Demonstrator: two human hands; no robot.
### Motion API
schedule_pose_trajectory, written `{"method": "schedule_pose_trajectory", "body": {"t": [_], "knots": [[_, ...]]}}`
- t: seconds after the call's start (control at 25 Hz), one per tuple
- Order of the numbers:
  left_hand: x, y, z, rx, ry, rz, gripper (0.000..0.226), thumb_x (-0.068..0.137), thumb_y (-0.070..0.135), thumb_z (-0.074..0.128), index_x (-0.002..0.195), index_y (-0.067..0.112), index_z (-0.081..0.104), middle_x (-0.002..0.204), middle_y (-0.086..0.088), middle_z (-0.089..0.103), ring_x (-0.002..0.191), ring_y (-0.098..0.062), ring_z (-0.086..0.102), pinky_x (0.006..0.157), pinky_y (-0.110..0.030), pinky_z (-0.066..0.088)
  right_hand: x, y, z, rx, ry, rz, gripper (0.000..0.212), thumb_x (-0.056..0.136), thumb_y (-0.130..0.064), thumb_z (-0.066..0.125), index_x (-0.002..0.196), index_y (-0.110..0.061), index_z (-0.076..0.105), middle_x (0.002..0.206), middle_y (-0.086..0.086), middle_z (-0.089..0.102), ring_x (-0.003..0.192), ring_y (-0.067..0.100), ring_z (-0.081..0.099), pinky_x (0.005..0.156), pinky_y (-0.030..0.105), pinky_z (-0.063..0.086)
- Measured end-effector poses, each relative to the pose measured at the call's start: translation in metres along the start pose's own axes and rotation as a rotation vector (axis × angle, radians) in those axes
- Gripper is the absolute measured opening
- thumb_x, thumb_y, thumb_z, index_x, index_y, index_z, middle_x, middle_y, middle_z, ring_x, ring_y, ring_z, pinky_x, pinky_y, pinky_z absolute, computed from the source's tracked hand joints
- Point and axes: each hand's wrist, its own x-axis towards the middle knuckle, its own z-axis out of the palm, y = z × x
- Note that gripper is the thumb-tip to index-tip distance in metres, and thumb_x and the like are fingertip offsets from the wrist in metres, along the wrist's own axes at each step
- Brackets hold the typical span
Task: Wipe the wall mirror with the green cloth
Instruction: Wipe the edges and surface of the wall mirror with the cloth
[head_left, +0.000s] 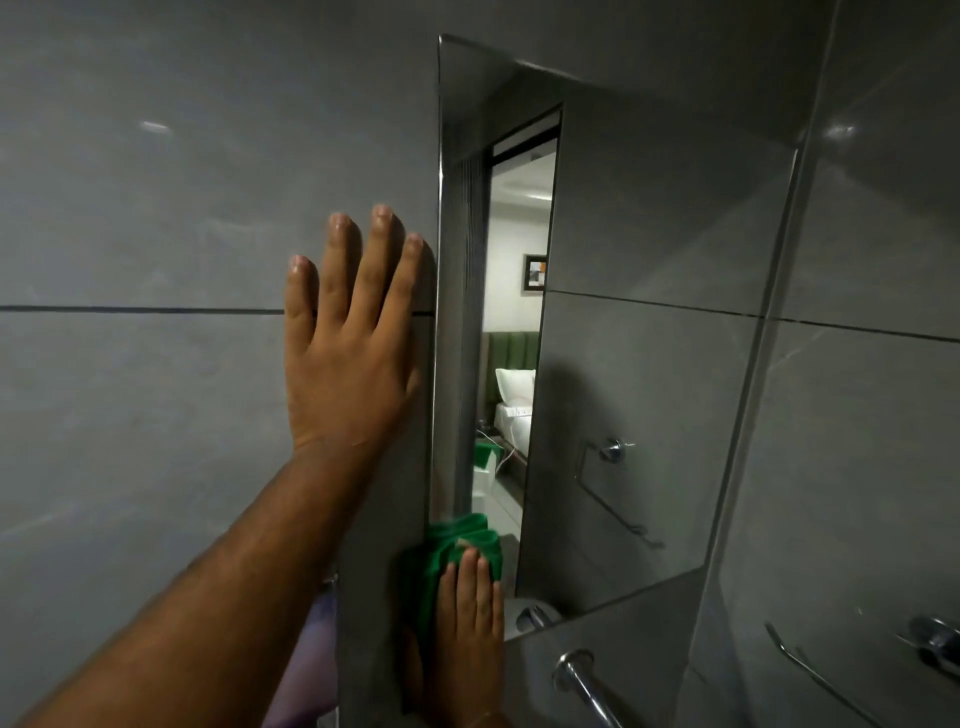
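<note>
Left hand (353, 364) flat on wall tile (130, 208) — fingers spread, right hand (470, 623) pressing green cloth (436, 551) to mirror (649, 364), fingers straight

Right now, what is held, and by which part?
The right hand presses the green cloth flat on the mirror, straight fingers over its lower part, no grip. The left hand lies flat on the wall, holding nothing.

The wall mirror (649, 415), rectangular and frameless with a bevelled rim, is fixed upright on grey tiles and is seen at a steep angle. The green cloth (434, 569), bunched into folds, is pressed against its lower left corner and is partly covered by the straight fingers (470, 571) of the right hand (470, 623).
</note>
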Motion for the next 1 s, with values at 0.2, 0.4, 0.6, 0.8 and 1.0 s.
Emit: {"method": "schedule_pose_trajectory", "body": {"t": [0.2,0.4,0.6,0.8,1.0], "knots": [[-0.009,0.009,0.012,-0.003,-0.025,0.057,0.074,0.115,0.039,0.034,0.179,0.015,0.009,0.189,-0.01,0.004,0.175,-0.034,0.002,0.139,-0.058,0.001,-0.048,0.006,0.013,0.047,-0.009,0.031,0.125,0.077,-0.053,0.071,0.167,-0.005,-0.001,0.178,0.013,-0.009,0.166,0.027,-0.005,0.133,0.038,0.006],[-0.009,0.007,0.023,0.008,0.033,0.051,0.076,0.114,0.04,0.035,0.18,0.019,0.005,0.19,-0.006,0.003,0.175,-0.027,-0.007,0.136,-0.041,-0.021,-0.042,0.038,0.016,0.16,-0.009,0.061,0.089,0.1,-0.036,0.046,0.167,-0.003,-0.002,0.177,0.014,-0.011,0.165,0.028,-0.007,0.131,0.038,0.008],[-0.01,0.005,0.035,-0.085,0.011,0.036,0.07,0.117,0.048,0.019,0.18,0.026,-0.003,0.19,-0.001,-0.002,0.174,-0.026,-0.011,0.139,-0.063,-0.001,-0.024,0.103,0.032,0.547,0.041,0.429,0.077,0.105,-0.038,0.036,0.167,-0.002,0.009,0.178,0.009,0.008,0.164,0.03,0.015,0.134,0.032,0.011],[-0.01,0.004,0.032,-0.101,-0.005,0.064,0.071,0.118,0.05,0.016,0.18,0.021,-0.003,0.19,-0.007,-0.003,0.174,-0.039,-0.001,0.133,-0.074,0.017,0.002,0.174,0.046,0.696,0.062,0.795,0.074,0.101,-0.034,0.034,0.162,0.006,0.016,0.171,0.025,0.015,0.159,0.041,0.02,0.129,0.012,0.0],[-0.012,0.005,0.036,-0.084,0.0,0.053,0.072,0.117,0.055,0.013,0.18,0.025,-0.005,0.19,-0.005,-0.001,0.174,-0.037,0.0,0.133,-0.073,0.017,0.014,0.265,0.05,0.519,0.027,0.879,0.072,0.099,-0.026,0.037,0.154,0.021,0.026,0.162,0.042,0.026,0.153,0.056,0.03,0.131,0.048,0.022]]}}
